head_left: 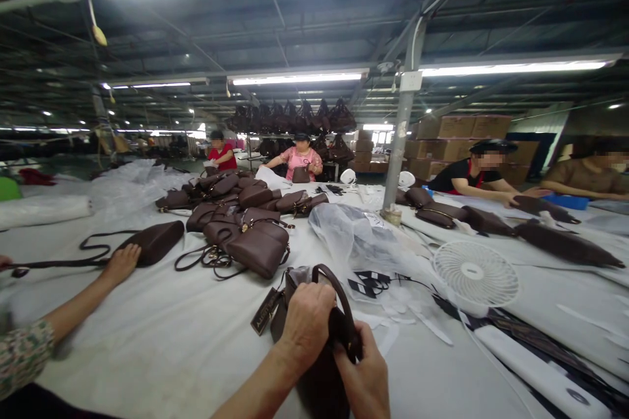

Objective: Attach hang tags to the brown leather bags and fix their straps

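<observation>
Many bags [230, 232] beyond the left hand [308, 317]

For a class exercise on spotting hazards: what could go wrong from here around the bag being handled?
The hang tag sticking out beside the bag could get bent or caught if the bag is turned. The loosely heaped bags beyond might slide. The crumpled plastic lies near the fan and could shift if it blows.

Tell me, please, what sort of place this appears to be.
Probably a handbag factory or workshop: brown bags lie heaped on a long white table, more dark bags hang behind it, and cartons are stacked nearby.
</observation>
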### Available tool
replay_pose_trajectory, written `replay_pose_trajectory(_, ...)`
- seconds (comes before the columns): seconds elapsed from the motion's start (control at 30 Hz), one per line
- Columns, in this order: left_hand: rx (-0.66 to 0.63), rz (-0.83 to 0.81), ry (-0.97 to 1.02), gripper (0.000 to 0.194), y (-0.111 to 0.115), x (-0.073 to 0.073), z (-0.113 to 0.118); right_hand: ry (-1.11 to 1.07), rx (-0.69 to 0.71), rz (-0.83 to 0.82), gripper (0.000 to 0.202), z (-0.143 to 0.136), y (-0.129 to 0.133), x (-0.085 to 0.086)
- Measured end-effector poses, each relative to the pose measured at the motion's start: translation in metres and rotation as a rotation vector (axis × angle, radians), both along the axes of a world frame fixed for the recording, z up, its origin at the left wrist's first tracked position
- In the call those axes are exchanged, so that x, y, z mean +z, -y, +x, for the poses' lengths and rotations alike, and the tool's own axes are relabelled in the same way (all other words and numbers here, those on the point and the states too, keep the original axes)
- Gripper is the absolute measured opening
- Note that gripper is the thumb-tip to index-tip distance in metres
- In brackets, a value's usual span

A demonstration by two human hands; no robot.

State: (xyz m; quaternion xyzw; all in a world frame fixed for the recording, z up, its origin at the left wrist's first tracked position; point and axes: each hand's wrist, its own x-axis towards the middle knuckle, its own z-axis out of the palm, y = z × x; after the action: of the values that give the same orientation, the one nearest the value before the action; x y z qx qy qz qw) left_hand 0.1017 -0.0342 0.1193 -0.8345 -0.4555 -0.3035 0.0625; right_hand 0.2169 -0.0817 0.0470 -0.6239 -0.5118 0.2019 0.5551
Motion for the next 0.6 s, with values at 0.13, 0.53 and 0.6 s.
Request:
replay_pose_trajectory(0.13, 0.011, -0.124, -0.1, 0.01, -0.003, 0.006, -0.002, 0.052, 0.0, 0.025, 0.018, -0.001, 0.004, 0.001)
replay_pose_trajectory(0.53, 0.115, 0.021, 0.133, 0.014, -0.009, 0.0, -0.006, 0.162, 0.003, -0.007, 0.019, -0.003, -0.002, 0.01)
replay_pose_trajectory(0.6, 0.094, 0.047, 0.16, 0.016, -0.007, -0.009, -0.002, 0.151, -0.063, -0.03, 0.02, -0.005, 0.002, 0.005)
